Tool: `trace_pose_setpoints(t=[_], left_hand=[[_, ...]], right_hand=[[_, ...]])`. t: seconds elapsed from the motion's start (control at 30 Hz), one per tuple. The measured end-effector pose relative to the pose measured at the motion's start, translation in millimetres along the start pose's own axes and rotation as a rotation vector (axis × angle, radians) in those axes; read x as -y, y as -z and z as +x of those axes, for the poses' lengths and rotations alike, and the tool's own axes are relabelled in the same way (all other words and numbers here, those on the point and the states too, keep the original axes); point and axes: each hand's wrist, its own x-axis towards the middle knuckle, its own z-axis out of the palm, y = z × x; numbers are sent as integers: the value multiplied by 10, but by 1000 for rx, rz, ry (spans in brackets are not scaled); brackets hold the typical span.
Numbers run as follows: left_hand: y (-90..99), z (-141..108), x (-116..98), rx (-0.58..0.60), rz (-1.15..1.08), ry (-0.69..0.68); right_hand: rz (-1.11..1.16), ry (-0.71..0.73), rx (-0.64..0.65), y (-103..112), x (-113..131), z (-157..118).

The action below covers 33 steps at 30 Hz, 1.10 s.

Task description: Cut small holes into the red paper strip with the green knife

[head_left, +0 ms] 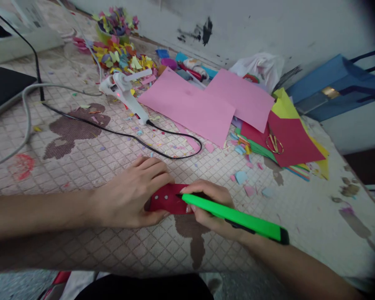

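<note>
My left hand (134, 193) grips a small red piece (162, 203) by its left end, with the thumb along the near edge and the fingers over the far edge. Two small white dots show on this piece, which lies on the patterned tablecloth; paper or felt, I cannot tell. My right hand (211, 204) is closed around a bright green utility knife (237, 216) with a black back end. Its dark tip touches or hovers just over the red surface, right of the dots. The right fingers also rest against the piece's right end.
Beyond my hands lie a white glue gun (128, 98) with a black cable, pink sheets (190, 106) and gold-handled scissors (274, 143) on red paper (296, 143). Colourful paper cuttings (121, 56) heap up by a bowl at the back. A dark device (9, 89) lies left.
</note>
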Motion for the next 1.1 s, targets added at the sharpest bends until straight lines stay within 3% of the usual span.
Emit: trace_pose_setpoints(t=[0.2,0.43,0.73,1.1], left_hand=[[65,-13,23,26,-175,39],[55,-50,64,86,-208,-20],[-35,-71,30,-12,-66,14],[1,-77,7,-43,-21,-28]], right_hand=[[101,-134,-98,40,22,17],[265,-218,-85,59,14,10],[94,-112,-158,58,45,33],[97,-147,-57,69,88,75]])
